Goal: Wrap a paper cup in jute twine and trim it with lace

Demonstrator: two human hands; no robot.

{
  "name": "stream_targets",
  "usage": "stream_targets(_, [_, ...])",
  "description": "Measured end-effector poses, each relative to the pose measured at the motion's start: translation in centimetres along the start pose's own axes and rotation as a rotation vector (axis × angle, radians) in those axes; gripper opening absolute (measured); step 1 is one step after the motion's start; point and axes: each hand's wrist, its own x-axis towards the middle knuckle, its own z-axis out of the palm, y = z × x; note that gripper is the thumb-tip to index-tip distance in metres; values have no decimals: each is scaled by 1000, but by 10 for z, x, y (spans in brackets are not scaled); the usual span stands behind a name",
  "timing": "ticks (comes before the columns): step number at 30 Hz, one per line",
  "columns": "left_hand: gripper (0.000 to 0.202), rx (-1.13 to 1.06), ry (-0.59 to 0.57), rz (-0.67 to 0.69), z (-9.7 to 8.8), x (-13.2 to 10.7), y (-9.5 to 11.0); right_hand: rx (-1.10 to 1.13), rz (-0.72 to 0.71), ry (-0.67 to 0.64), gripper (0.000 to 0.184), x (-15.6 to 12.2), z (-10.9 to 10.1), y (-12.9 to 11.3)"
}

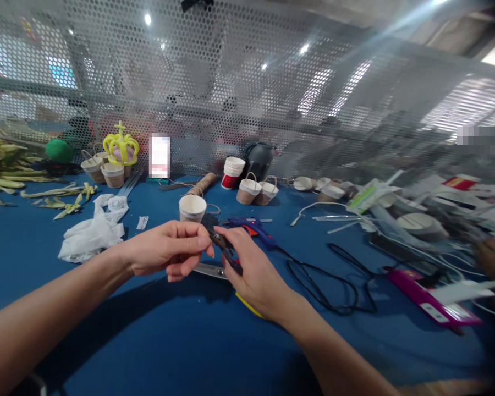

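In my right hand (pixel 258 278) is a dark pair of pliers (pixel 228 254), its jaws pointing toward my left fingertips. My left hand (pixel 171 250) is closed in a pinch right at those jaws; whatever lies between its thumb and finger is too small to make out. Just behind the hands stands a paper cup (pixel 192 208) with a brown wrapped outside. Beneath them, a metal scissor blade (pixel 210 270) lies on the blue table (pixel 148 341), partly covered by my right hand. A blue glue gun (pixel 256 230) rests beyond my right hand.
Crumpled white plastic (pixel 93 236) lies at left. Small basket cups (pixel 248 190), stacked cups (pixel 232 172), a twine roll (pixel 202 183) and a yellow crown (pixel 121 148) line the back. Black cable (pixel 322 302) and a magenta power strip (pixel 429 300) spread right, near another person's hand (pixel 493 258).
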Motion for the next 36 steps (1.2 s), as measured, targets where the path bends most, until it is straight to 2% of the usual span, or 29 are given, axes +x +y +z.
stream_targets(6, [10,17,-5,13,-1,1,0,-17,6,4,45,0,-1,1])
stream_targets(20, [17,140,71,27,2,0,2,0,13,13,43,-1,-1,1])
stream_targets(30, [17,158,78,34,3,-1,3,25,-2,50,35,0,-2,-1])
stream_targets(36, [16,230,112,73,2,0,4,7,44,0,43,0,0,-2])
